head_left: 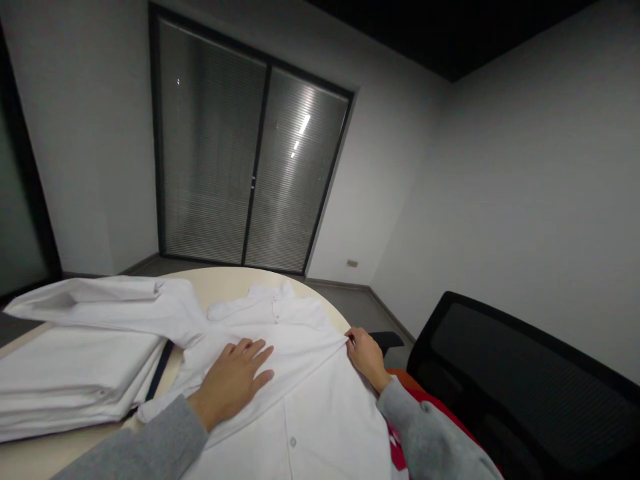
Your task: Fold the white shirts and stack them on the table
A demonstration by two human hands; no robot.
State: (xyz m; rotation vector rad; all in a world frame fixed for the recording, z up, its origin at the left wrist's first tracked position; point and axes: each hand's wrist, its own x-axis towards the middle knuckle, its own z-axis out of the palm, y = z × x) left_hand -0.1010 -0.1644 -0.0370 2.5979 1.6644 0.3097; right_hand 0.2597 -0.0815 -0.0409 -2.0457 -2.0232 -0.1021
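Note:
A white button-up shirt (300,373) lies spread face up on a pale round table (220,280), collar toward the far side. My left hand (233,380) rests flat on the shirt's chest with its fingers stretched out, pressing the cloth. My right hand (365,357) pinches the shirt's edge near the shoulder at the table's right rim. One sleeve (100,303) stretches out to the left across a stack of folded white garments (75,380).
A black mesh office chair (515,380) stands close on the right. Something red (425,407) lies by my right forearm. A dark strap (160,373) shows beside the folded stack. Blinds cover a dark-framed window (255,173) on the far wall.

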